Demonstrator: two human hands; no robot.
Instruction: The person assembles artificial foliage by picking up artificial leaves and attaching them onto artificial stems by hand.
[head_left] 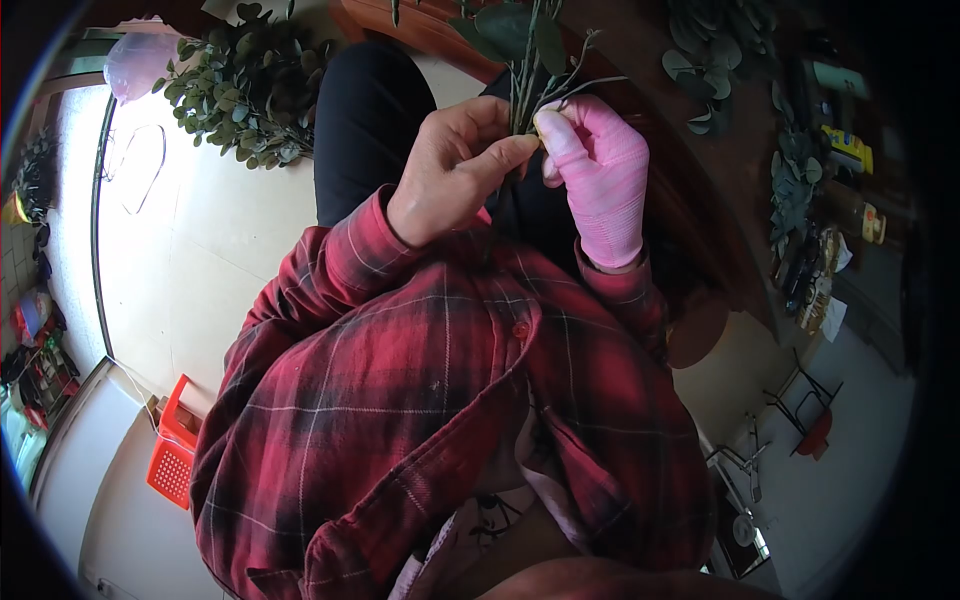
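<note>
Between my two hands, above my lap, stands a bunch of green leafy stems, its leaves running up past the top edge of the view. My bare left hand is closed around the lower stems, thumb pressed against them. In a pink glove, my right hand pinches at the same stems from the other side, its thumb and fingers meeting close to my left thumb. Whether a thin tie or wire lies between the right fingertips is too small to tell. The stem ends are mostly hidden behind my hands.
A large pile of leafy branches lies on the floor at upper left. More leafy sprigs rest on the dark wooden table to the right, near a yellow packet. A red plastic basket stands at lower left.
</note>
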